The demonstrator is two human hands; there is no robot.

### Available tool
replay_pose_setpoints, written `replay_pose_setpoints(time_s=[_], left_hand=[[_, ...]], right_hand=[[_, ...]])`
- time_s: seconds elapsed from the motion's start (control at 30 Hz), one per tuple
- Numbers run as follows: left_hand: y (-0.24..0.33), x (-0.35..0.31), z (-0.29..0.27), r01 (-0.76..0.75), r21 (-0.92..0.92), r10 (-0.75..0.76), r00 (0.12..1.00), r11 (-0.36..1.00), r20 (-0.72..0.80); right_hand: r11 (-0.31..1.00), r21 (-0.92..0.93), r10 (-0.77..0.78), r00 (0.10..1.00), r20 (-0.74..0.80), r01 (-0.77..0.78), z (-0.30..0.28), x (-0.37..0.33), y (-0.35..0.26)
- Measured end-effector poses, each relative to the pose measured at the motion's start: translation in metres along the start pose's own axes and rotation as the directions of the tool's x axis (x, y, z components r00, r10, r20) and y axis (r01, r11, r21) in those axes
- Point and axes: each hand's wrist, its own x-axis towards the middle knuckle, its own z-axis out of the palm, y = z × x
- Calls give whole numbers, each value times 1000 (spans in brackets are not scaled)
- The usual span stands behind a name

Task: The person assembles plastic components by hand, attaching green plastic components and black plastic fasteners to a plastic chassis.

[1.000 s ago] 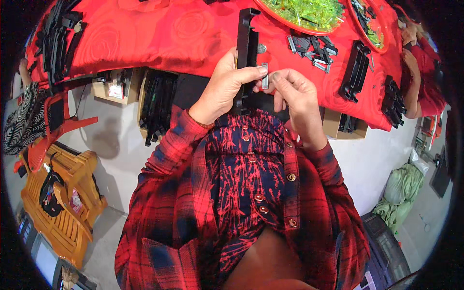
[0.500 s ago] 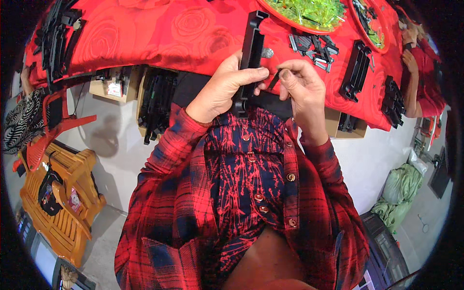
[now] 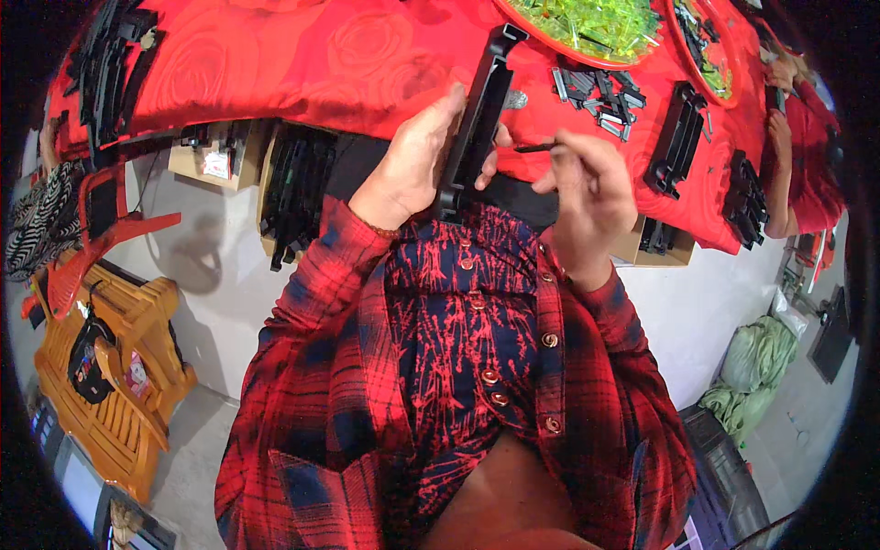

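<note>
My left hand [image 3: 412, 160] grips a long black plastic frame piece [image 3: 478, 119], held upright against the edge of the red-covered table [image 3: 302, 55]. My right hand [image 3: 587, 179] pinches a thin dark rod [image 3: 536, 147] whose tip points at the frame's right side, close to my left fingers. Both hands sit just above my chest, in front of the table edge.
Small black parts [image 3: 591, 87] and a black frame [image 3: 676, 137] lie on the cloth. A red tray of green pieces [image 3: 596, 23] stands at the back. Another person's arm [image 3: 793, 156] works at the right. Black pieces hang under the table [image 3: 293, 188]. An orange wooden chair [image 3: 119, 367] stands left.
The black frame has risen higher above the table edge. My right hand has drawn back to the right, and the thin rod now shows between its fingers.
</note>
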Motion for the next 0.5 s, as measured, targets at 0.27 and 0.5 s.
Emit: replay_pose_setpoints(time_s=[0.27,0.5], left_hand=[[-13,5,-3,56,-149,-51,998,987,38],[-19,7,-8,21,-147,-20,1000,989,11]], right_hand=[[899,241,347,931,113,-365,13,32,-13],[885,226,391,913,118,-408,22,36,-6]])
